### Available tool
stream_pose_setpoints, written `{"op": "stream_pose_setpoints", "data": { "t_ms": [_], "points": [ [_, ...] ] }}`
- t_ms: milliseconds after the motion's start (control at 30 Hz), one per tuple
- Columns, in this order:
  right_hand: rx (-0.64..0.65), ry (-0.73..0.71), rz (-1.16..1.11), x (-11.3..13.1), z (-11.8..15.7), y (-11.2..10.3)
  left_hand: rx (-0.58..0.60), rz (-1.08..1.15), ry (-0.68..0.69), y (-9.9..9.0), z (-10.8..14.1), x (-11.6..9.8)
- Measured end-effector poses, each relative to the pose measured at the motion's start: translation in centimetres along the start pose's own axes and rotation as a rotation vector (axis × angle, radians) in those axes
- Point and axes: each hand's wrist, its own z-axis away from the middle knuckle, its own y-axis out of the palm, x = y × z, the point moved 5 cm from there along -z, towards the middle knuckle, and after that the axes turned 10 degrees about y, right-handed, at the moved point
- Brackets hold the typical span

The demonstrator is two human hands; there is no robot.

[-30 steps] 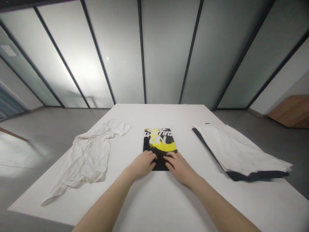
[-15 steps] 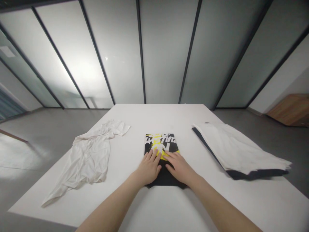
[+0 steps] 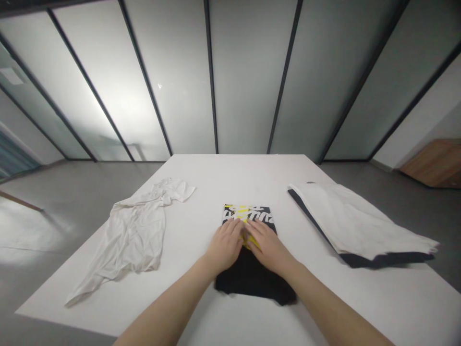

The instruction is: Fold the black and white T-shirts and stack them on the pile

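Under both hands lies a folded black shirt (image 3: 250, 278) with a white and yellow print showing beyond my fingers. My left hand (image 3: 225, 246) rests on it with the fingers curled inward, and my right hand (image 3: 268, 247) does the same from the other side. The fingertips nearly meet over the yellow part of the print and hold the cloth down. The middle of the print is hidden under them. Below my wrists, the black cloth spreads out toward me.
The white table (image 3: 223, 178) holds a crumpled white shirt (image 3: 131, 235) on the left and a flat white-and-black garment stack (image 3: 356, 223) on the right. Frosted glass panels stand beyond the table; a wooden cabinet (image 3: 432, 166) sits far right.
The black cloth now reaches much farther toward me below my hands. The printed far edge has shifted closer, leaving less print visible, and my hands have drawn together over it.
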Motion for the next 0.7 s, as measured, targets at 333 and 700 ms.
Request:
{"op": "stream_pose_setpoints", "data": {
  "t_ms": [333,700],
  "points": [
    [0.117,0.026,-0.036,1.1,-0.1,-0.9,0.107,-0.05,-0.08,-1.6,0.0,-1.1],
    [0.178,0.133,0.196,0.7,0.1,1.2,0.047,-0.078,-0.04,1.1,0.3,-0.9]
  ]
}}
